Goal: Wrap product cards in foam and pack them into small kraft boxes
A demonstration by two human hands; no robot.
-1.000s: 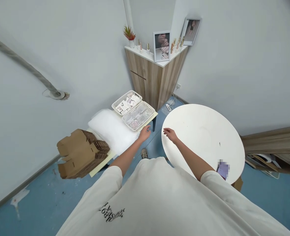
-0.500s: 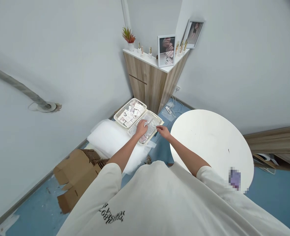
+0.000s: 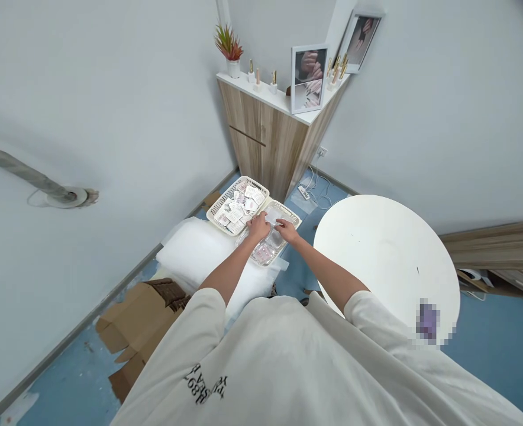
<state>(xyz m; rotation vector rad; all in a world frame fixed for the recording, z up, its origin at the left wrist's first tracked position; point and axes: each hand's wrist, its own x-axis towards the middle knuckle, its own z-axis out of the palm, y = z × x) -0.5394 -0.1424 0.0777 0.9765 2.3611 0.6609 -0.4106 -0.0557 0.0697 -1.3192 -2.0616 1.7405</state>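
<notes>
Over the nearer white basket both of my hands are at a clear plastic package. My left hand grips its left side with curled fingers. From the right, my right hand pinches the edge of the same see-through plastic; the fingertips are small and partly hidden. More clear packs lie beneath, among them one with pink pieces at the basket's near end. Beside it stands another white basket holding several small printed white packets.
White foam wrap lies below the baskets, with flattened cardboard on the blue floor at left. A round white table stands to the right. Behind is a wooden corner cabinet with picture frames, small bottles and a plant; a power strip lies near it.
My right hand has moved left from the basket's right edge, in over the packs, closer to my left hand. The view has shifted slightly.
</notes>
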